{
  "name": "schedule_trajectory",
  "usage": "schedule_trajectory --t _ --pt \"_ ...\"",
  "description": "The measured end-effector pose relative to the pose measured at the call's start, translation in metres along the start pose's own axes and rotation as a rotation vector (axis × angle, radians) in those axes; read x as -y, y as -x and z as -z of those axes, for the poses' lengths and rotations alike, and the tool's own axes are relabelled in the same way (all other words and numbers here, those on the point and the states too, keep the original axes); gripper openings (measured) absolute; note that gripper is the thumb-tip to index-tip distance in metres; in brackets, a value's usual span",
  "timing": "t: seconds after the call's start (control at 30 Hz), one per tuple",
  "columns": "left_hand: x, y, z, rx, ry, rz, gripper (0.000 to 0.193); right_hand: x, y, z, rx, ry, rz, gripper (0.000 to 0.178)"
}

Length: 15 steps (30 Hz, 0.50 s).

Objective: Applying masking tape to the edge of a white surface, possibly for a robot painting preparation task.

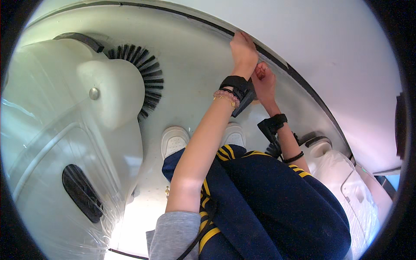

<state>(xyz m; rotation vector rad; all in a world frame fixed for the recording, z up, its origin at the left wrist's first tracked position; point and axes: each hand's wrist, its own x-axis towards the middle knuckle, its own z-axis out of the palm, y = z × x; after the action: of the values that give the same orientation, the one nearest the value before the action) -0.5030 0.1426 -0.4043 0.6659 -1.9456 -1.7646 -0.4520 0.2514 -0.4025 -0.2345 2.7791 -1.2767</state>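
Observation:
My left hand (244,53) reaches to the black strip (216,27) that runs along the foot of the white wall. Its fingers are bent and closed at the strip, and whatever they pinch is hidden. Just below it, close to the same strip, my right hand (264,83) has its fingers curled in. I cannot make out anything inside that hand. Black straps with dark devices sit on both wrists, with a pink beaded bracelet (226,96) on the left one.
At the left stands a rounded white machine (117,93) with a black bristle brush (151,80), partly under clear plastic film. Another white, plastic-wrapped unit (346,186) is at the right. My white shoes (175,141) are on the pale floor, below dark blue cloth (277,195) with yellow stripes.

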Motion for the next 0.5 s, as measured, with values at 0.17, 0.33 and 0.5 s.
schedule_trajectory --t 0.17,0.33,0.5 --pt "-0.001 0.003 0.002 -0.005 0.087 0.016 0.026 -0.002 0.001 0.001 0.002 0.006 0.018 0.017" --pt "0.009 0.0 0.0 0.023 0.162 0.112 0.023 0.005 0.002 -0.001 0.008 0.065 0.022 0.017" --pt "0.008 0.003 -0.003 0.066 0.211 0.2 0.023 0.002 0.001 0.001 0.014 0.063 0.004 0.017"
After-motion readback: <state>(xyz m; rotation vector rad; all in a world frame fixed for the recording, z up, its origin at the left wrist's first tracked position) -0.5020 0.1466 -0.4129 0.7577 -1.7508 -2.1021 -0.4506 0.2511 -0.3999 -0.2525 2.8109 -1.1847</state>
